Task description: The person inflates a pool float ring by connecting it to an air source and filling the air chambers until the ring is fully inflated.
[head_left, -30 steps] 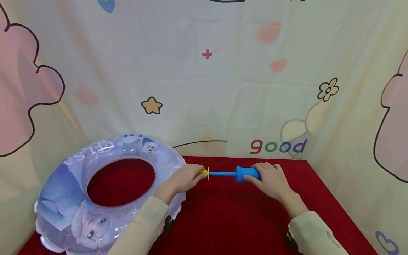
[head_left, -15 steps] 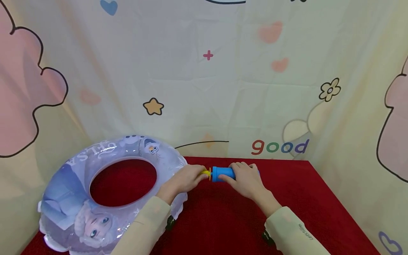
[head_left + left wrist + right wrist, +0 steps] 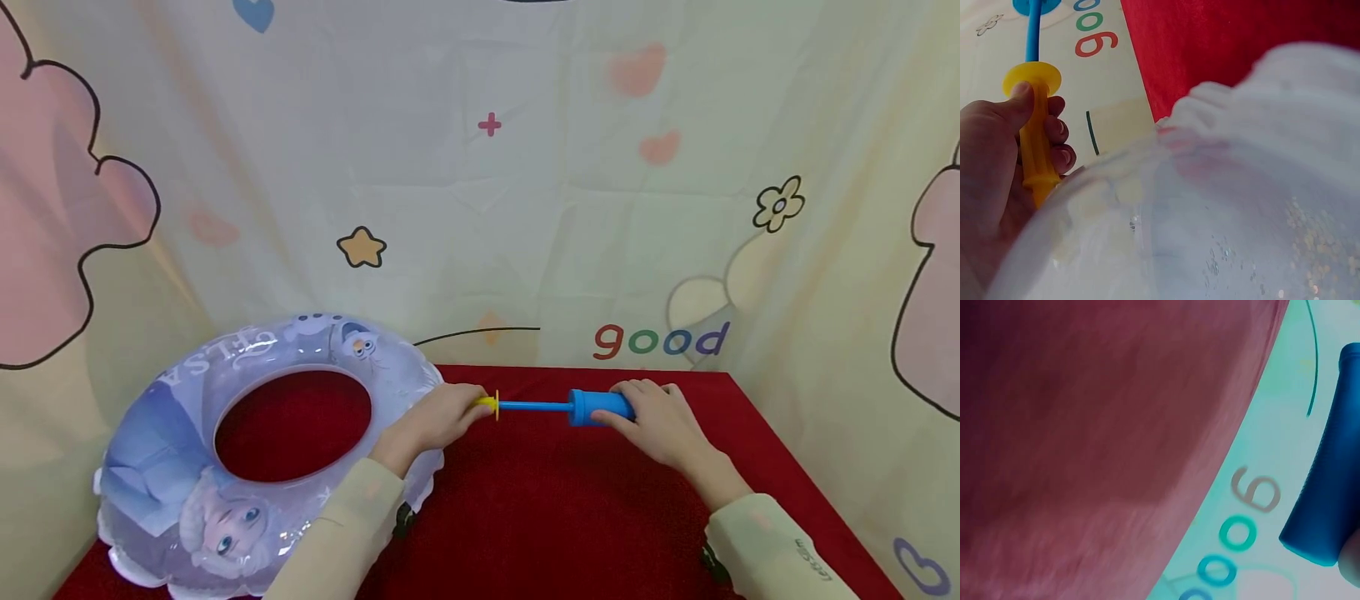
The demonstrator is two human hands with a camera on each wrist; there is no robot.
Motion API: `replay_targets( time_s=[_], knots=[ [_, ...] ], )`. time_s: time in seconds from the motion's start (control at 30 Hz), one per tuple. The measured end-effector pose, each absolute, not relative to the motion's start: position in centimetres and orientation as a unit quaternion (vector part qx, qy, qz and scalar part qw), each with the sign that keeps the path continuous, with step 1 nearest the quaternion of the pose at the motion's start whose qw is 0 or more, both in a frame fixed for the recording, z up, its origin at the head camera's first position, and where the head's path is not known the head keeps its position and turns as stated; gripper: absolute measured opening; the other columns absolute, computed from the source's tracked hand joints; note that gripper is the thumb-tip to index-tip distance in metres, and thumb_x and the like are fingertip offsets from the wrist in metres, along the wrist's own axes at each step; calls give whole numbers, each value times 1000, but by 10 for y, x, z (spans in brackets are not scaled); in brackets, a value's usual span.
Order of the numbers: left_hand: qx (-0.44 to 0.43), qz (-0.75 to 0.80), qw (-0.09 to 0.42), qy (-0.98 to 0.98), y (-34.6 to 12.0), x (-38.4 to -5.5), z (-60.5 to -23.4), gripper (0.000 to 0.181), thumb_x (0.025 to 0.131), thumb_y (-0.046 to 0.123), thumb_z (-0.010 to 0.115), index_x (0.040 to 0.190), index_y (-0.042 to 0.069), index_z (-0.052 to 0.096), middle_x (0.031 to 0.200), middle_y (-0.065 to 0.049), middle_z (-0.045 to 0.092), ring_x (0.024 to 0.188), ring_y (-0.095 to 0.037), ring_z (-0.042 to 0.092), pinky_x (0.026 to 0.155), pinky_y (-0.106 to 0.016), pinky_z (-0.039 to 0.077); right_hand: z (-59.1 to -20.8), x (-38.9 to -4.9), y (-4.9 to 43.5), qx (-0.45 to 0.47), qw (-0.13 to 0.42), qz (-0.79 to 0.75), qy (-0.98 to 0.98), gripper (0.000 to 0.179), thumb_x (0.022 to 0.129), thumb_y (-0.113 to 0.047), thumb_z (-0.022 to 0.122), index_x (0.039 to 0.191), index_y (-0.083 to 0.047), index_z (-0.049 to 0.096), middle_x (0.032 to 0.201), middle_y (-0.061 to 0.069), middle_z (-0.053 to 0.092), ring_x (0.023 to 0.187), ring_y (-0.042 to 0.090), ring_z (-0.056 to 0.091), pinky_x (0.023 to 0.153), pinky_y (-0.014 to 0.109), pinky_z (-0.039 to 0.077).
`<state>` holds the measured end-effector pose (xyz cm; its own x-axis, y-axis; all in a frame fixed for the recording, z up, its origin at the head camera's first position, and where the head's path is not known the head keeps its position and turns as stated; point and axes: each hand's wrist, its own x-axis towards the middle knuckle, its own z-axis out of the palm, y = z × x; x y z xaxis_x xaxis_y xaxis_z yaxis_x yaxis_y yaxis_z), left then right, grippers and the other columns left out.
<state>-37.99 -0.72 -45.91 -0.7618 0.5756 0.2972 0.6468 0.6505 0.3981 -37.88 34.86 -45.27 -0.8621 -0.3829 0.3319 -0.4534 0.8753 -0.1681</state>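
Observation:
A blue hand pump [image 3: 589,407] with a yellow handle [image 3: 1037,140] is held level above the red cloth, its rod drawn out. My left hand [image 3: 438,419] grips the handle, thumb against the yellow disc in the left wrist view. Around the blue barrel [image 3: 1335,462] curl the fingers of my right hand [image 3: 662,427]; most of that hand is out of the right wrist view. A see-through swim ring [image 3: 142,454] with cartoon figures lies at the left, looking filled with air. My left forearm passes over its right side.
A red cloth [image 3: 547,525] covers the table. Behind and at both sides hangs a pale printed curtain [image 3: 450,183] with stars, hearts and the word "good". The swim ring takes up the left part of the table.
My right hand pushed the barrel leftward to the yellow handle, then drew it back right, baring the rod again. My left hand has stayed nearly in place.

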Motion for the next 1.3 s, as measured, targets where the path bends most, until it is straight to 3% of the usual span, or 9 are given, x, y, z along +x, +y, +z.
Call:
replay_targets(
  time_s=[0.37,0.7,0.97,1.3],
  knots=[
    [-349,-236,74,-904,-4,-382,-458,10,105,20,61,102,14,67,83,8,58,75,-10,51,74,-29,47,-459,-377,375,223,163,136,-951,55,94,-55,68,121,-8,64,108,7,68,92,24,61,83,50,41],
    [-362,-233,88,-898,-5,-385,-460,7,105,17,62,101,11,64,83,4,58,74,-11,50,74,-29,46,-451,-380,308,222,160,117,-955,57,92,-60,68,119,-10,66,104,5,68,92,23,61,85,49,40],
    [-363,-228,97,-898,-10,-382,-460,10,104,18,62,105,8,66,86,4,60,77,-13,54,76,-31,49,-449,-383,245,225,101,128,-961,56,91,-64,66,115,-13,66,98,-1,67,86,17,60,82,45,42],
    [-347,-242,67,-904,-10,-384,-459,10,104,20,63,105,11,65,84,5,57,78,-13,53,76,-30,48,-442,-381,270,216,90,119,-965,55,91,-68,62,108,-16,67,87,-7,63,79,13,57,75,38,41]
  ],
)
